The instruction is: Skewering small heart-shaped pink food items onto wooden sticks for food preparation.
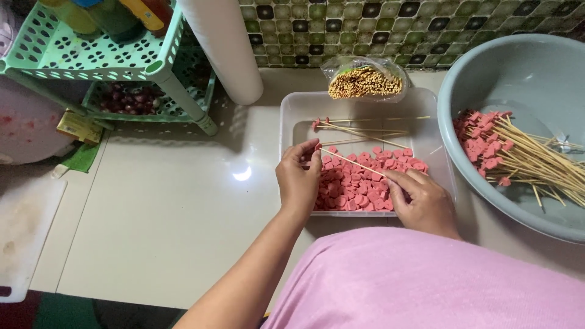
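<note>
Threading red slices onto a skewer over the clear tray.

At the right edge of the frame your grey basin (487, 79) holds the loaded skewers (524, 155), and at centre the clear plastic tray (292, 116) holds a heap of red slices (359, 186) with a few skewers across its upper part. A bag of bare sticks (365, 82) lies at the tray's top edge. Your left hand (300, 176) pinches a slice at the tip of the bamboo skewer (353, 163); your right hand (423, 201) pinches its other end. You seem to be mid-threading, so next keep the tip centred and push the slice along.
</note>
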